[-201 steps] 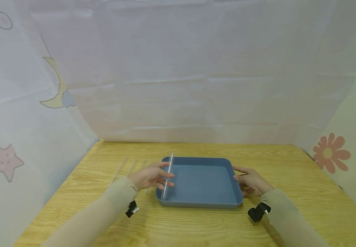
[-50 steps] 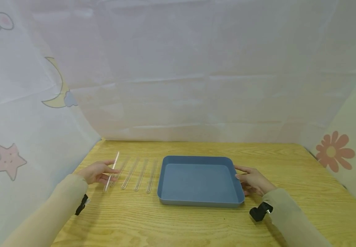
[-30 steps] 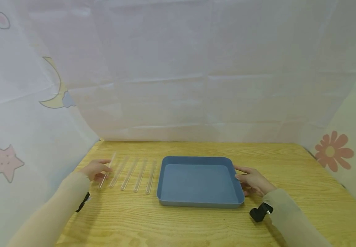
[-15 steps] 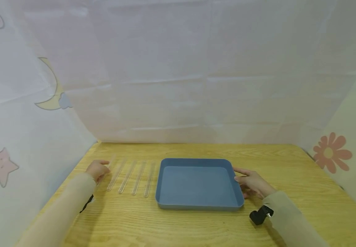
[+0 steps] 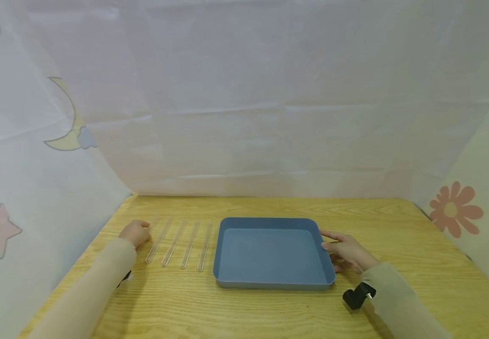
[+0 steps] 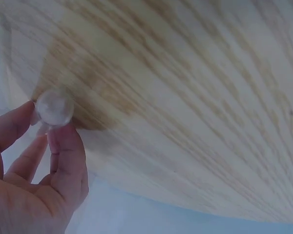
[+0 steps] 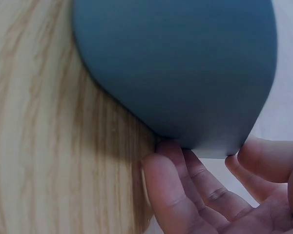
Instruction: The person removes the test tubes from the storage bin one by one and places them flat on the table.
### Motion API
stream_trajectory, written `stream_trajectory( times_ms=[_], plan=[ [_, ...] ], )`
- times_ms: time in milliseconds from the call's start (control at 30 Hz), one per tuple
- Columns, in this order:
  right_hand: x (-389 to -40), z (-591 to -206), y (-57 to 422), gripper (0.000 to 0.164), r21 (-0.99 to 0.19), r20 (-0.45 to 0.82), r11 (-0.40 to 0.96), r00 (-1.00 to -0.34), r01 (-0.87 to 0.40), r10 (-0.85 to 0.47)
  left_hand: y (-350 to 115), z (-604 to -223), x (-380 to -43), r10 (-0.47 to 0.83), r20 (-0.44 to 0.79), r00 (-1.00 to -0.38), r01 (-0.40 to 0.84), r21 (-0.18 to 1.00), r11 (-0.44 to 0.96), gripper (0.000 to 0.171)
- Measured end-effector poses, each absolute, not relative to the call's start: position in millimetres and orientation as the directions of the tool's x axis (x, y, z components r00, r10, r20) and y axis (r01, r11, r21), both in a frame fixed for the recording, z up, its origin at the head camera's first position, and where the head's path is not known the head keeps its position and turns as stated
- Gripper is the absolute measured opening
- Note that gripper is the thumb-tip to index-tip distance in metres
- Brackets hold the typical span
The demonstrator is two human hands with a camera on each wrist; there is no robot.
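My left hand is at the left end of a row of clear, round-ended glass or plastic test tubes. In the left wrist view its thumb and fingers pinch a test tube, seen end-on; in the head view that tube is mostly hidden by the hand. A blue rectangular tray stands right of the row with nothing in it. My right hand touches the tray's right side. Close up, its fingertips rest against the outer wall's lower edge and another digit lies near the rim.
The wooden table has a pale printed cloth hanging behind it and at both sides. A black wrist camera sits on the right sleeve.
At first my left hand held a tube over the tray's left edge. More tubes now lie in the row, and the hand has lowered a tube at its left end. The right hand stays put.
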State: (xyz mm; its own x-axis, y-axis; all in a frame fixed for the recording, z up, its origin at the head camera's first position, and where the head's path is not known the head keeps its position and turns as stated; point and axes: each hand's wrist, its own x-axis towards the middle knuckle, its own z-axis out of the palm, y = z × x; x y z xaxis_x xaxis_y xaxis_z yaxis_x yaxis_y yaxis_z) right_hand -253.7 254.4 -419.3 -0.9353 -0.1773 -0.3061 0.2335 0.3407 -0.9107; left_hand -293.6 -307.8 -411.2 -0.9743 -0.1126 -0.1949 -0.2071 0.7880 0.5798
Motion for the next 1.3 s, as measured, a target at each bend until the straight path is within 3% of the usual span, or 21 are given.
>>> stream_trajectory(
  times_ms=[300, 600, 833, 1000, 1300],
  plan=[
    [-253.8, -416.8, 253.8, 0.06, -0.907, -0.313, 0.346, -0.934, 0.241, -0.171, -300.5, -402.9, -287.3, -0.09, -0.163, -0.982, -0.159, 0.476, 0.865, 0.06],
    [-254.5, -417.6, 254.2, 0.06, -0.906, -0.313, 0.347, -0.934, 0.241, -0.169, -307.1, -412.2, -285.7, -0.081, -0.199, -0.977, -0.187, 0.598, 0.779, 0.063],
    [-254.0, -418.4, 254.7, 0.06, -0.908, -0.309, 0.346, -0.935, 0.235, -0.174, -305.9, -408.9, -276.0, -0.037, -0.158, -0.987, -0.126, 0.603, 0.788, 0.053],
    [-253.3, -418.1, 253.9, 0.06, -0.909, -0.309, 0.342, -0.935, 0.237, -0.173, -308.9, -415.0, -274.3, -0.029, -0.194, -0.981, -0.157, 0.69, 0.707, 0.055],
    [-252.8, -416.6, 254.0, 0.06, -0.909, -0.311, 0.343, -0.934, 0.238, -0.177, -308.1, -410.1, -271.8, -0.053, -0.244, -0.968, -0.216, 0.716, 0.663, 0.06]
  ],
)
